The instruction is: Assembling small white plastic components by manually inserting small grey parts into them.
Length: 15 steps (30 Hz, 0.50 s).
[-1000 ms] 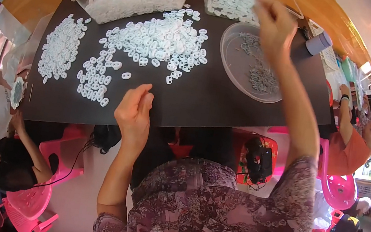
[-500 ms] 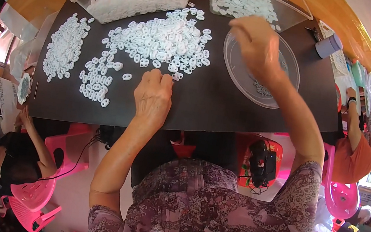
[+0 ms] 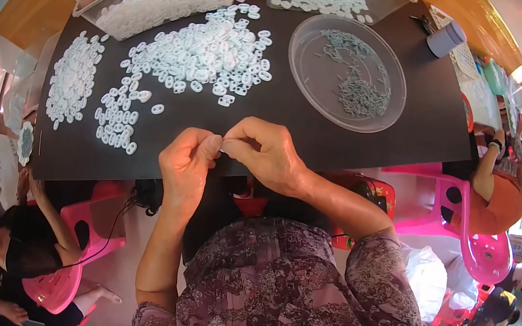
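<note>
Above the table's near edge, my left hand (image 3: 185,162) and my right hand (image 3: 269,155) meet at their fingertips. Both are closed in a pinch, thumb against fingers. A tiny pale bit shows where they touch, too small to name, and the fingers hide the rest. Beyond my hands spreads a big heap of small white oval plastic pieces (image 3: 203,53), each with two holes. A loose cluster of the same pieces (image 3: 118,116) lies to its left. Right of the heap, a round clear plastic dish (image 3: 301,78) holds many small grey metal pins (image 3: 362,96).
Two clear bins (image 3: 162,13) of white pieces stand along the far side. Another white pile (image 3: 73,81) lies at the far left. A grey-lidded jar (image 3: 446,39) and black-handled tool (image 3: 422,24) sit at the back right. People sit on pink chairs (image 3: 480,253) at both sides.
My right hand has come back from over the clear dish to meet my left hand. The left hand has drawn nearer to me, away from the heap's edge. The view has shifted slightly.
</note>
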Tool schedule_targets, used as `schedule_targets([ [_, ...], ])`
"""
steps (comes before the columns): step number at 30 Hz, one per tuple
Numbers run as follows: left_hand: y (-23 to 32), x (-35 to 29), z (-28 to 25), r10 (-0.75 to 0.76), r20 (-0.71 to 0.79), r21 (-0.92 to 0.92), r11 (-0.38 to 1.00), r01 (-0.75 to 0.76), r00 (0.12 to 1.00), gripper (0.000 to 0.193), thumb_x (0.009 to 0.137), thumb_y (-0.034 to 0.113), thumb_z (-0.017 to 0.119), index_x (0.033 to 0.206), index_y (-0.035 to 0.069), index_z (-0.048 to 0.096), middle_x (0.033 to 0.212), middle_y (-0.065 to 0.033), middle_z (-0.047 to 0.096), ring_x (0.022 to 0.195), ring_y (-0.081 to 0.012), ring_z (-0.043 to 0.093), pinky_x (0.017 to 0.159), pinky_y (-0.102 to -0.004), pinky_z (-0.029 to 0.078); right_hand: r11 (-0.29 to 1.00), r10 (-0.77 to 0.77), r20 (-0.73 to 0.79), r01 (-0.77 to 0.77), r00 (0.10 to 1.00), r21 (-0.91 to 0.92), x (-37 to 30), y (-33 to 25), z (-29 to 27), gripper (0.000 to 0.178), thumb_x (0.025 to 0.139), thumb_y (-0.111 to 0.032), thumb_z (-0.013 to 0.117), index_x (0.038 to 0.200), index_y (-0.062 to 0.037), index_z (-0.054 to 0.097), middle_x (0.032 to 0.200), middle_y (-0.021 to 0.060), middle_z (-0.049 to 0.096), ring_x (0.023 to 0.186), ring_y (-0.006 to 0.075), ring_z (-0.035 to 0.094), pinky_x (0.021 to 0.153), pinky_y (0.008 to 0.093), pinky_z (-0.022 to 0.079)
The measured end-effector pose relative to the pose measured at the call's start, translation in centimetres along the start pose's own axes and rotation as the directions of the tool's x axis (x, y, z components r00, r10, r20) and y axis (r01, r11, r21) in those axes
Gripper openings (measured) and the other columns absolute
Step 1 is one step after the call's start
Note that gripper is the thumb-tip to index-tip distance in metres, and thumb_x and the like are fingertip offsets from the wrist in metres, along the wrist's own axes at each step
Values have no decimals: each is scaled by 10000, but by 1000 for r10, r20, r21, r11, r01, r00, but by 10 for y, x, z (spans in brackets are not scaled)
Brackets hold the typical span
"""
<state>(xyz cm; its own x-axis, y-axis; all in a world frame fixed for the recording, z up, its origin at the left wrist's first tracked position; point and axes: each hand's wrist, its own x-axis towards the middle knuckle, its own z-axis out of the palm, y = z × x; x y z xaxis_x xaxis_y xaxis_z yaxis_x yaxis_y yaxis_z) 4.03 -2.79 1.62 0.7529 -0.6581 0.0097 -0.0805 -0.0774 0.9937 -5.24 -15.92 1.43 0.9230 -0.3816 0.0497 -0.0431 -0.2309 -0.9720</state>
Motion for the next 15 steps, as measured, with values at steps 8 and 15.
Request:
schedule_targets([
  [8,-16,-7,13,-8,-35,-384,923,-6,999,81,825,47,666,846,-15,618,721,-44,607,594,-87,536,532,-194,428,989,38,-70,-27,997,147,-14,-1,1,112,862,-88,598,856,23,608,749,33,607,690,58,538,596,221,446],
  [15,-19,-5,12,-58,10,-431,901,57,998,121,857,98,633,858,-17,598,751,-115,637,558,-122,569,477,-228,452,783,-463,-290,233,838,-576,10,4,-100,90,776,-58,647,850,-6,644,796,105,626,751,241,597,687,317,467],
])
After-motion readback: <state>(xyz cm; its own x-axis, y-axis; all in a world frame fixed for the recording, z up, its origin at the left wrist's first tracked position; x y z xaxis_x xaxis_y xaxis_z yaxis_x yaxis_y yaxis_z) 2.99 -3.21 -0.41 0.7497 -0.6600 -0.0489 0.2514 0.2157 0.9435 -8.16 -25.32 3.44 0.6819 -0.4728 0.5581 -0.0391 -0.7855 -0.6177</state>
